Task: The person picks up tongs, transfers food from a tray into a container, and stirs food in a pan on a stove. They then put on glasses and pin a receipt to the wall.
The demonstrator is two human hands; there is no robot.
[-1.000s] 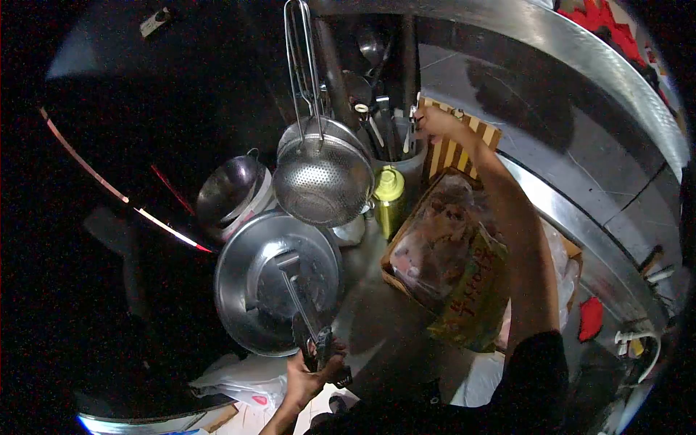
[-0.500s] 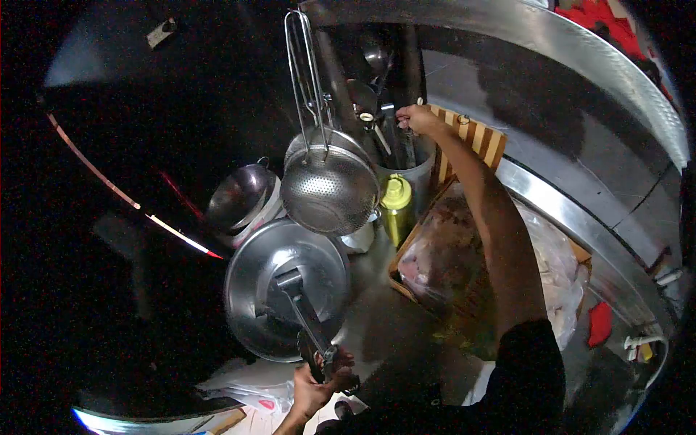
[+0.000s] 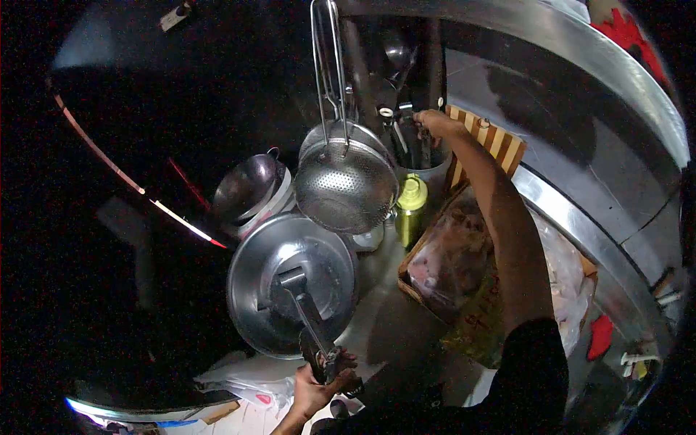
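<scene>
Low in the view, my left hand (image 3: 313, 393) is closed around a long metal tool (image 3: 310, 312) with a flat, wide head and dark parts near the grip; its kind I cannot make out. The tool's head reaches over a large metal basin (image 3: 245, 290). My right hand (image 3: 433, 125) is at the top of a tall utensil container (image 3: 433, 177), fingers closed by the upright utensils (image 3: 406, 112). What those fingers grip is hidden. Two metal strainers (image 3: 344, 188) hang left of the container, and a bottle with a yellow-green lid (image 3: 412, 194) stands in front of it.
A striped wooden board (image 3: 500, 138) leans behind the container. Right of the bottle sits a box (image 3: 412, 283) with plastic-wrapped contents, under my right forearm. Stacked bowls (image 3: 246, 188) stand left of the strainers. A plastic bag (image 3: 250, 377) lies below the basin.
The view has shifted slightly, so most things sit farther right. My right hand stays at the container, its fingers now lower among the utensils. My left hand keeps its hold on the tool.
</scene>
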